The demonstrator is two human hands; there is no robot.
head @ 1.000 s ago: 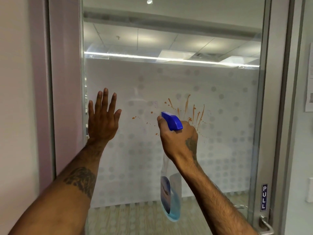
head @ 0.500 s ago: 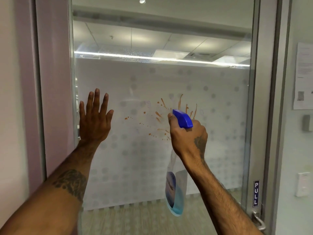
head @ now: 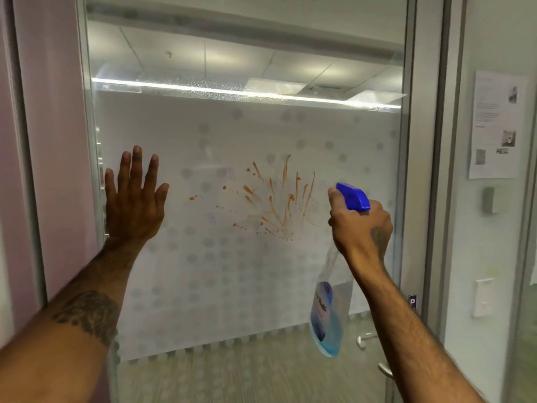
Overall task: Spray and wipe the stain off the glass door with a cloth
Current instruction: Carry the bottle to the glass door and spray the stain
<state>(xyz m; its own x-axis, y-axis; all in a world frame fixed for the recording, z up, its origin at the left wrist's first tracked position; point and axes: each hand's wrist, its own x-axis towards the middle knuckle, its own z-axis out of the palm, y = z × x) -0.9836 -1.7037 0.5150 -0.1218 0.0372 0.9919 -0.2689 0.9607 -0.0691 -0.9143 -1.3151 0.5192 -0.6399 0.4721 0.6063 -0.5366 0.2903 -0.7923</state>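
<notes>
An orange-brown splatter stain (head: 279,205) marks the frosted, dotted part of the glass door (head: 220,286). My right hand (head: 360,228) grips a clear spray bottle (head: 331,312) with a blue trigger head and blue liquid, held just right of the stain with the nozzle turned left toward it. My left hand (head: 135,205) is flat against the glass near the door's left edge, fingers spread, holding nothing. No cloth is in view.
The door's metal frame (head: 421,170) runs down the right side, with a lever handle (head: 367,340) low on the right. A wall with a posted paper sheet (head: 497,123) and a switch (head: 483,298) lies further right. A pale wall borders the left.
My right hand has carried the spray bottle to the right, off the stain, so the whole splatter now shows. My left hand has stayed flat on the glass.
</notes>
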